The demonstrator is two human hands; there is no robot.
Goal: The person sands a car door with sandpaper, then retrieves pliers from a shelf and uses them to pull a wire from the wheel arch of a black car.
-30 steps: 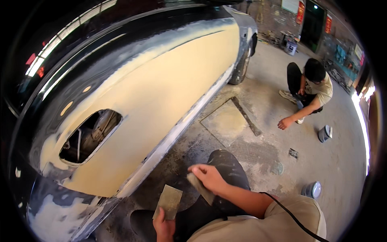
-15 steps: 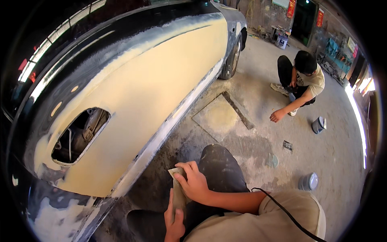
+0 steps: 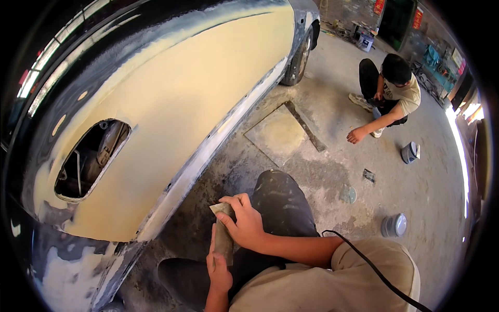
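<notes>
My right hand (image 3: 245, 224) is wrapped over the upper end of a long, dusty grey-brown sanding block (image 3: 223, 240), its thumb lying across the face. Lower down, my left hand (image 3: 220, 273) grips the block's other end, fingers along its left edge. A pale corner, which looks like sandpaper, sticks out at the top. The block is tilted above my dark trousers, apart from the car. To the left stands the car's side panel (image 3: 192, 88), coated in smooth cream filler. An oval opening (image 3: 93, 161) in the panel shows bare inner parts.
Another person (image 3: 397, 93) squats at the far right. Two grey cans (image 3: 394, 225), a round pale lid (image 3: 348, 194) and a small dark rectangular object (image 3: 369, 176) are on the concrete floor. The car's wheel (image 3: 299, 62) stands ahead. A black cable (image 3: 374, 270) crosses my clothing.
My view has shifted slightly, so the car and floor sit higher in the picture. Both hands keep hold of the sanding block, with the right hand slightly higher and further left.
</notes>
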